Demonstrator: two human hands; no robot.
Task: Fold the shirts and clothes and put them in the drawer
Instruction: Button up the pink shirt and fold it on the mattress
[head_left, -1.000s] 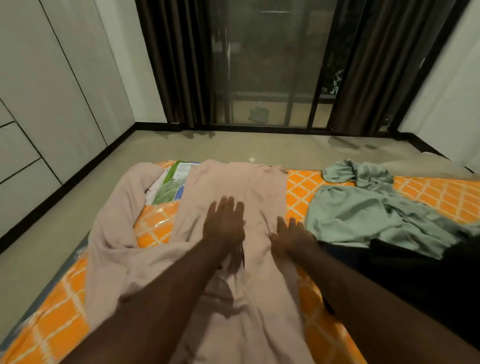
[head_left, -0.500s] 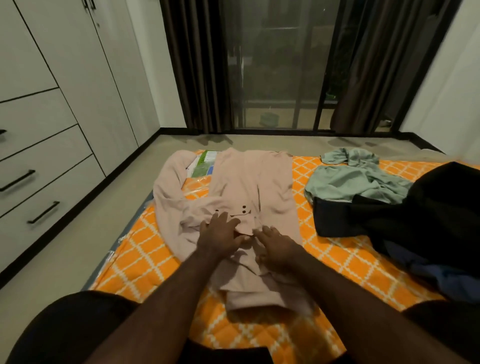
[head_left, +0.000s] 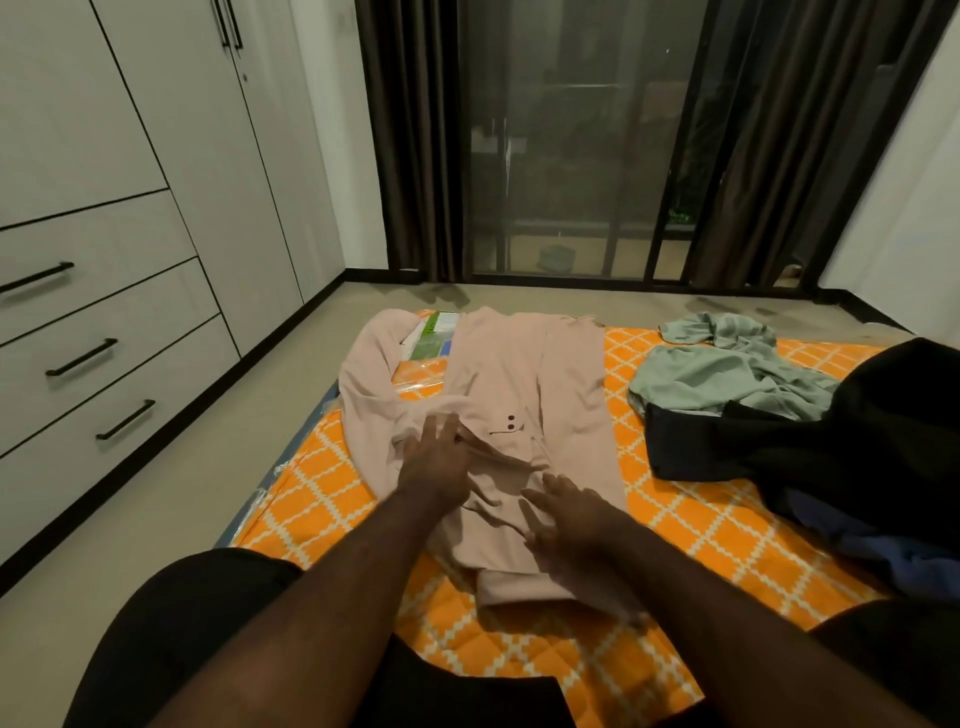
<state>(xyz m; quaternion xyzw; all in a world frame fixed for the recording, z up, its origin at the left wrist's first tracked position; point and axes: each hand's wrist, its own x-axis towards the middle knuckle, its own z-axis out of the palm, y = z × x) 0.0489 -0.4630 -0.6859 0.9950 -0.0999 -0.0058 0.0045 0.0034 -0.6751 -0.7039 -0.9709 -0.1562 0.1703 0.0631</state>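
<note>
White wardrobe left, dark curtains flanking glass door, beige floor

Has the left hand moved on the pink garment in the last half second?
Yes. The left hand has slid slightly up the pink garment, its fingertips now nearer the two dark buttons.

We count 1 pink shirt, 1 green garment, 1 dark heap of clothes, 3 drawers and 2 hands.

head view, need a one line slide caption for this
Both hands, left hand and right hand, press flat on a pink garment on an orange patterned mat.
</note>
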